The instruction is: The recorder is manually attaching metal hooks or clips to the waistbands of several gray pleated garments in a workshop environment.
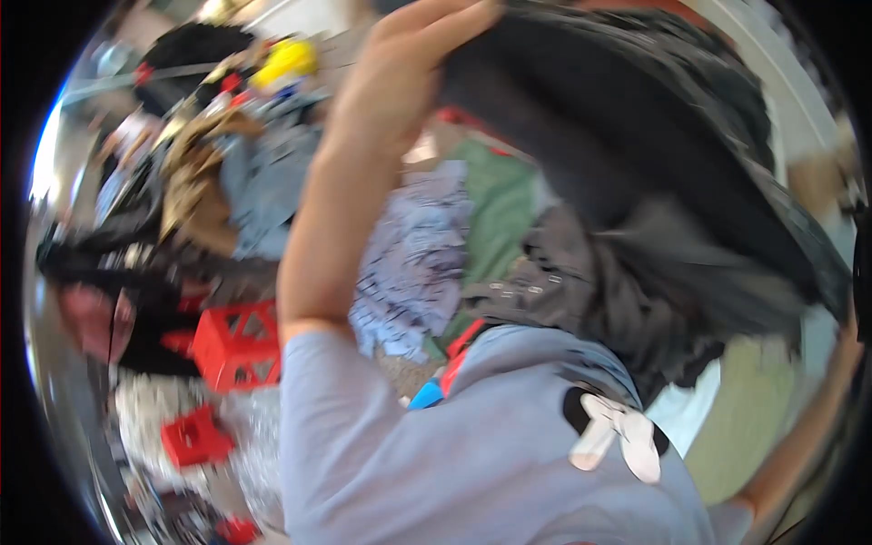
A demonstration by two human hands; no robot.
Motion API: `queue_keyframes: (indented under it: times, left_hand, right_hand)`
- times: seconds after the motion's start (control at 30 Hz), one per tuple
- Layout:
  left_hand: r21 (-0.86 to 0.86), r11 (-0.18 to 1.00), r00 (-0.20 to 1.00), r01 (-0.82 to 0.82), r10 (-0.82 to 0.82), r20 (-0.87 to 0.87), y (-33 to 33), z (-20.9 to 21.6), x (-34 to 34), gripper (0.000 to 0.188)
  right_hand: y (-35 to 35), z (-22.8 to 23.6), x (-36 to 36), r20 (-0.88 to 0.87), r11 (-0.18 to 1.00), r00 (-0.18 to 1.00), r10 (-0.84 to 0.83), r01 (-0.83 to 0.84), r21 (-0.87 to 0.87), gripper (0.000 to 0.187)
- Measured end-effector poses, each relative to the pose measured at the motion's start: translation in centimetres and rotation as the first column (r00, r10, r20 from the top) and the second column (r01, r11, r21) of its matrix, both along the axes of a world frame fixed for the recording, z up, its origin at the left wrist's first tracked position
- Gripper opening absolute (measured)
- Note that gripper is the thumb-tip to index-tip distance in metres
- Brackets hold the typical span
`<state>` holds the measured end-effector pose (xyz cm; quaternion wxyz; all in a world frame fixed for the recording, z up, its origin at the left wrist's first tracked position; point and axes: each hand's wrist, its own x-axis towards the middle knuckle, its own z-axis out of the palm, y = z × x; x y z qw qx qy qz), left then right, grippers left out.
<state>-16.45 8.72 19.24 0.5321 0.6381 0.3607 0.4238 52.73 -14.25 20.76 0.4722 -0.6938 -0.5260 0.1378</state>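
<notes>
A large black garment (618, 127) is stretched out in front of me, blurred by motion; its exact kind does not show. My left hand (431, 41) is raised at the top, its fingers closed on the garment's upper left edge. At the far right rim, my right hand (850, 336) is at the garment's other end, closed on the cloth, though the dark rim hides most of its fingers. Below the stretched cloth, a dark grey garment with small metal eyelets (554, 277) lies bunched against my front.
A blue-lavender patterned cloth (413, 259) and a green cloth (495, 209) lie ahead. To the left are red plastic stools (238, 345) and a heap of clothes with a brown garment (195, 182) and a yellow item (286, 62). Pale green cloth (745, 400) lies right.
</notes>
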Motion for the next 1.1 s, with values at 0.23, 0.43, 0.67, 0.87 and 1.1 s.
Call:
queue_keyframes:
  times: [0.23,0.43,0.67,0.87,1.1]
  left_hand:
    - [-0.020,0.999,0.997,-0.026,0.024,-0.072,1.6,-2.4,5.6,0.014]
    - [0.694,0.714,0.965,-0.093,0.236,-0.113,-1.6,-4.3,4.9,0.021]
    - [0.574,0.734,0.844,0.363,0.003,-0.537,-11.1,-20.7,7.6,0.023]
    - [-0.092,0.990,0.974,-0.111,0.090,-0.210,-13.0,-25.3,6.4,0.026]
    - [-0.115,0.992,0.822,0.048,-0.105,-0.559,-13.7,-25.8,8.0,0.018]
  right_hand:
    - [0.8,-3.2,-2.8,-0.170,0.987,0.972,-0.160,0.163,0.005,0.036]
    - [-2.7,-0.6,0.9,-0.118,0.973,0.993,-0.020,0.046,0.228,0.036]
    - [-15.0,-19.3,-1.4,0.164,0.797,0.959,-0.231,0.283,-0.534,0.023]
    - [-10.1,-20.0,-11.2,0.512,0.939,0.849,-0.132,0.272,-0.209,0.014]
    - [-1.5,-17.6,-27.6,0.468,0.877,0.751,0.465,-0.319,-0.360,0.027]
